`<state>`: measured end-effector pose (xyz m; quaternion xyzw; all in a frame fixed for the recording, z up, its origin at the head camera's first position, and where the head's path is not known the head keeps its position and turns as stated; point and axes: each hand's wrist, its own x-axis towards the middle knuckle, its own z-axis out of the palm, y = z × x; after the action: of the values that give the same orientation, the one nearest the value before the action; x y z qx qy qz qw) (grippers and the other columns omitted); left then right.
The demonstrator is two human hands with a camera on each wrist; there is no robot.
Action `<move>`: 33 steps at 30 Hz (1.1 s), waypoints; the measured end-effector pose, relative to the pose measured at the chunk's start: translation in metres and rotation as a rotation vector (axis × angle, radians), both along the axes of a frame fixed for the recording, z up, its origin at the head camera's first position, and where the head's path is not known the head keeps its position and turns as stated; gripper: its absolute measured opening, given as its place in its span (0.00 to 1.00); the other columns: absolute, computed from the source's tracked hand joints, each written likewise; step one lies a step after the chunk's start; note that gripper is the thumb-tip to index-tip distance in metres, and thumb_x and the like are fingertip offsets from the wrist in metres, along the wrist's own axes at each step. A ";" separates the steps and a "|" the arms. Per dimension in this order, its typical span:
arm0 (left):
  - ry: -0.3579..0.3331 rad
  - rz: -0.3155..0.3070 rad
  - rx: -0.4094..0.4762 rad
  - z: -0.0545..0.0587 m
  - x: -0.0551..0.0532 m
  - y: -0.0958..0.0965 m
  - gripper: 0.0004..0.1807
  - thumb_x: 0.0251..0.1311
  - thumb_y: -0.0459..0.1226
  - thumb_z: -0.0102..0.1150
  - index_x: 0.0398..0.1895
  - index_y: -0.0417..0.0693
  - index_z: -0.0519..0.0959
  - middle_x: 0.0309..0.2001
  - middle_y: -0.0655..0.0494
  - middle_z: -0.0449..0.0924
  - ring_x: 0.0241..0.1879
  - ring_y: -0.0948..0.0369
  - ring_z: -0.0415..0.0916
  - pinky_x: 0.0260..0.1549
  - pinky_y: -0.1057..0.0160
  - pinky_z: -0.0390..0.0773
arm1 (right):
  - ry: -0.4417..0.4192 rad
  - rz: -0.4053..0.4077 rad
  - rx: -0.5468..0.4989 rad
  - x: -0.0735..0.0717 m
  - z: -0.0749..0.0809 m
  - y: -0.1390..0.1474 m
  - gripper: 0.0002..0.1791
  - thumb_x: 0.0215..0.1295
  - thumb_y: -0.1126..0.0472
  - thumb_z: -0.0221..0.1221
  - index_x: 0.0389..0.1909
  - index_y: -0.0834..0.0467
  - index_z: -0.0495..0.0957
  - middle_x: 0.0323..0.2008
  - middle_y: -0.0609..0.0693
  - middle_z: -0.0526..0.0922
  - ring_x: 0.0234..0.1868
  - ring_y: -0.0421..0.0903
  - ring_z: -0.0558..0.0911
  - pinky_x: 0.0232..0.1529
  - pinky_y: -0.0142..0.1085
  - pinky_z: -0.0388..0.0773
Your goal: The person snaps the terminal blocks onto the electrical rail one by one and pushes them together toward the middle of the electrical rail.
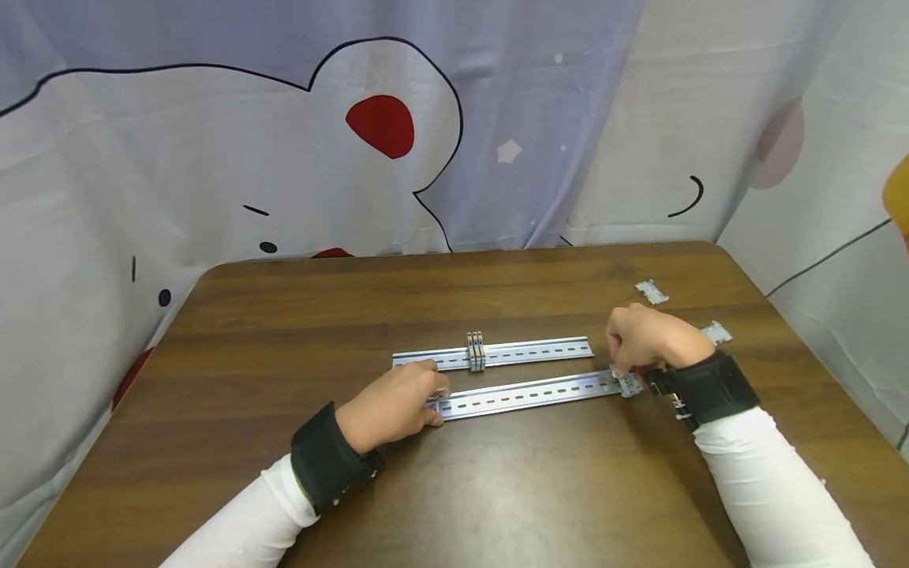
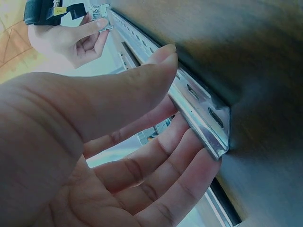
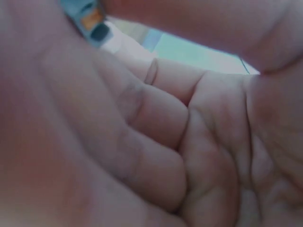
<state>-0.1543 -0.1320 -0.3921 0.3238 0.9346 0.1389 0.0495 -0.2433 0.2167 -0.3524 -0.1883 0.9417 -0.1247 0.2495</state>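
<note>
My left hand (image 1: 398, 402) grips the left end of the nearer slotted metal DIN rail (image 1: 525, 398). In the left wrist view, the thumb lies across one side of the rail (image 2: 208, 118) and the fingers are against its other edge. At the rail's right end, my right hand (image 1: 649, 339) pinches a grey terminal block (image 1: 629, 385). That block touches or overlaps the rail's end; whether it is clipped on, I cannot tell. The right wrist view shows curled fingers and only a corner of the block (image 3: 90, 19) with an orange part.
Behind lies a second DIN rail (image 1: 540, 350), bearing several upright terminal blocks (image 1: 476, 352) near its middle. Two loose pieces, a grey block (image 1: 652, 292) and another block (image 1: 717, 332) partly behind the right hand, lie at the right. A printed curtain (image 1: 511, 95) hangs behind the wooden table (image 1: 497, 497).
</note>
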 end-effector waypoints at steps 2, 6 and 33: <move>0.001 -0.004 -0.006 0.000 0.000 0.000 0.08 0.50 0.36 0.74 0.29 0.48 0.81 0.26 0.58 0.75 0.26 0.64 0.67 0.25 0.66 0.69 | 0.005 -0.003 -0.005 0.000 -0.001 0.002 0.11 0.45 0.71 0.69 0.16 0.58 0.76 0.15 0.49 0.79 0.13 0.42 0.79 0.16 0.32 0.70; 0.013 -0.003 -0.010 0.002 0.000 0.000 0.09 0.50 0.36 0.74 0.29 0.47 0.81 0.26 0.57 0.75 0.26 0.64 0.67 0.26 0.66 0.69 | 0.009 -0.010 -0.011 -0.001 -0.003 0.001 0.11 0.45 0.71 0.68 0.16 0.58 0.75 0.15 0.49 0.79 0.12 0.42 0.79 0.15 0.32 0.70; -0.008 0.020 -0.010 0.001 0.001 0.001 0.09 0.50 0.37 0.74 0.31 0.46 0.82 0.28 0.56 0.76 0.27 0.63 0.68 0.27 0.65 0.70 | -0.227 0.074 -0.168 -0.010 0.005 0.018 0.12 0.54 0.59 0.70 0.35 0.63 0.82 0.19 0.52 0.83 0.22 0.49 0.84 0.26 0.40 0.81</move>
<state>-0.1537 -0.1309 -0.3912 0.3135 0.9382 0.1362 0.0536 -0.2532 0.2350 -0.3476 -0.2275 0.8861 -0.2142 0.3423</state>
